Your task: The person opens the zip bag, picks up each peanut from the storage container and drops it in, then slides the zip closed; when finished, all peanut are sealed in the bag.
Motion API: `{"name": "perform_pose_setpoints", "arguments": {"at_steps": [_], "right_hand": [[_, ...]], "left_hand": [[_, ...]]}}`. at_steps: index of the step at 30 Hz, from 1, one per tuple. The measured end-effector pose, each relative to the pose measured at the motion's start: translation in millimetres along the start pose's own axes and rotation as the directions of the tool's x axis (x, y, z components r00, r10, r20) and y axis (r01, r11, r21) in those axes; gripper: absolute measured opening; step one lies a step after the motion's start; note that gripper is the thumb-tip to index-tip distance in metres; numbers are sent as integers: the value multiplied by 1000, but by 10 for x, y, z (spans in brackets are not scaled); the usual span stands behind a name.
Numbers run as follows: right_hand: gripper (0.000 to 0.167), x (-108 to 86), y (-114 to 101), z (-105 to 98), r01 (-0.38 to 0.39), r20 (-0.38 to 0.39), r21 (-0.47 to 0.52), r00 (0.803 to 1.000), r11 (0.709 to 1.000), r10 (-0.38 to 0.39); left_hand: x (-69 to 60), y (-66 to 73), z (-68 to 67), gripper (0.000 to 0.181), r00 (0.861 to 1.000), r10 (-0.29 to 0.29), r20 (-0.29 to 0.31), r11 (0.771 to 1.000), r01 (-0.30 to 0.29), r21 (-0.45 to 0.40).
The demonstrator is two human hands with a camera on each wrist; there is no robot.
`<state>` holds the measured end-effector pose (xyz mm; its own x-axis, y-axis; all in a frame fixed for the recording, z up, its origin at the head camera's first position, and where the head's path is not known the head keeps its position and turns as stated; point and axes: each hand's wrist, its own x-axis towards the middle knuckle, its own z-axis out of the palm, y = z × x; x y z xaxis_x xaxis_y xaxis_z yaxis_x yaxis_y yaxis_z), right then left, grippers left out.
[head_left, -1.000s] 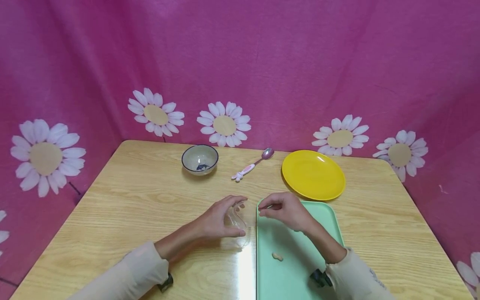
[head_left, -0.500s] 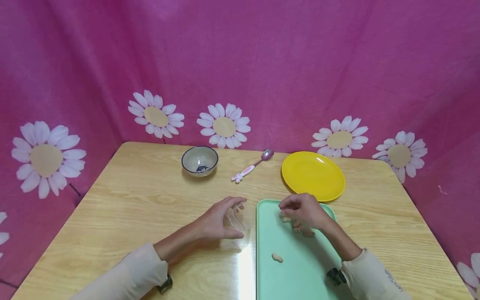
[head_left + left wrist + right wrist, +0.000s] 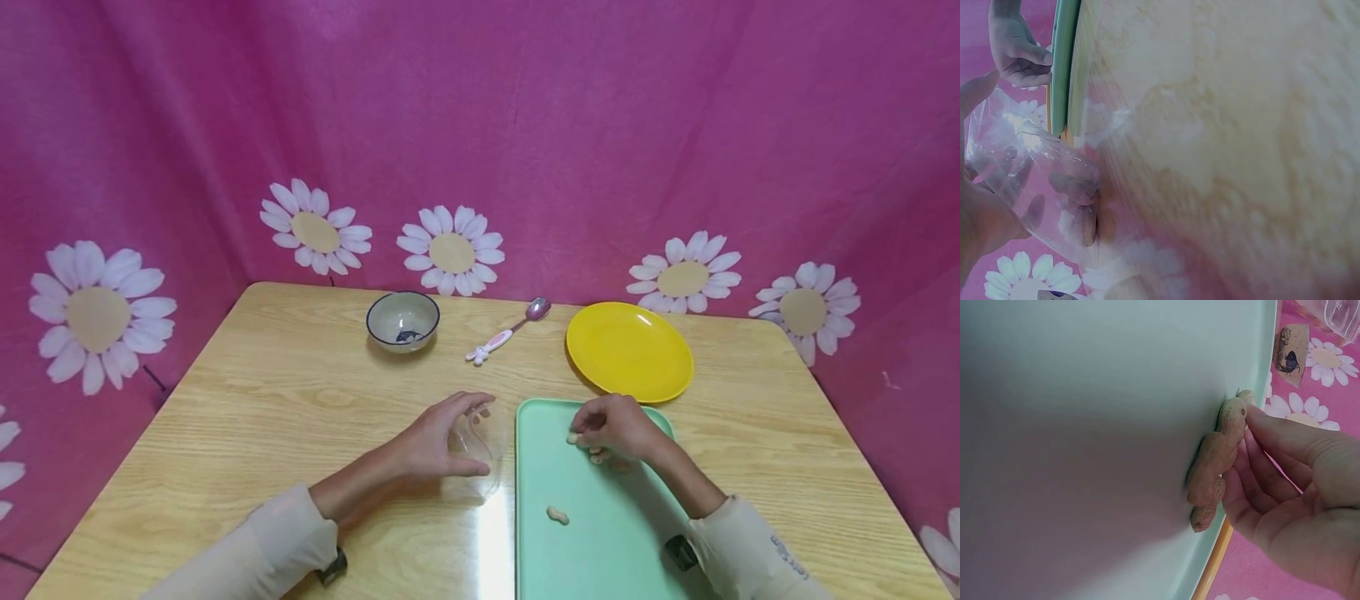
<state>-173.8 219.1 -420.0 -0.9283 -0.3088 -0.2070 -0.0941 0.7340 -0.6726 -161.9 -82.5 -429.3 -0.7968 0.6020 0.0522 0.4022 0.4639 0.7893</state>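
My left hand [image 3: 429, 442] grips a clear plastic container [image 3: 480, 440] over the wood table, left of the green tray [image 3: 525, 533]. Through its transparent wall, peanuts [image 3: 1079, 197] show in the left wrist view. At the tray's far end, my right hand [image 3: 618, 429] has thumb and fingertips on a pale peanut [image 3: 573, 437], seemingly pinching it; the contact is partly hidden. Right beside those fingers, more peanuts [image 3: 1213, 465] lie on the tray in the right wrist view. One peanut [image 3: 557, 516] rests alone nearer the tray's middle.
Behind the tray stands a yellow plate [image 3: 630, 350], close to its far edge. A spoon [image 3: 498, 339] with a rabbit handle and a dark-rimmed bowl [image 3: 403, 321] sit along the back of the table [image 3: 285, 392]. A pink flowered cloth [image 3: 525, 150] hangs behind.
My right hand has moved right, from near the container to the peanuts at the tray's far end, and its fingertips have come down onto one. The left hand and container have stayed put.
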Motion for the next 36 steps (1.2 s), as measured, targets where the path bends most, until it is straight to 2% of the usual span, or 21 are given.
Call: {"name": "perform_pose_setpoints", "arguments": {"at_steps": [8, 17, 24, 30, 36], "right_hand": [[4, 5, 29, 8, 32, -21, -42, 999, 999, -33], [6, -20, -51, -19, 122, -41, -34, 991, 992, -124], [11, -38, -244, -4, 125, -64, 26, 990, 992, -123], [14, 11, -399, 60, 195, -83, 82, 979, 977, -189], [15, 46, -578, 182, 283, -91, 157, 958, 946, -271]], "left_hand": [[1, -9, 11, 84, 1000, 7, -3, 1000, -7, -5], [-2, -20, 16, 84, 1000, 15, -9, 1000, -15, 2], [2, -11, 20, 83, 999, 38, -17, 999, -38, 6], [14, -2, 19, 82, 1000, 20, -8, 1000, -20, -8], [21, -3, 22, 81, 1000, 22, -4, 1000, -22, -11]]}}
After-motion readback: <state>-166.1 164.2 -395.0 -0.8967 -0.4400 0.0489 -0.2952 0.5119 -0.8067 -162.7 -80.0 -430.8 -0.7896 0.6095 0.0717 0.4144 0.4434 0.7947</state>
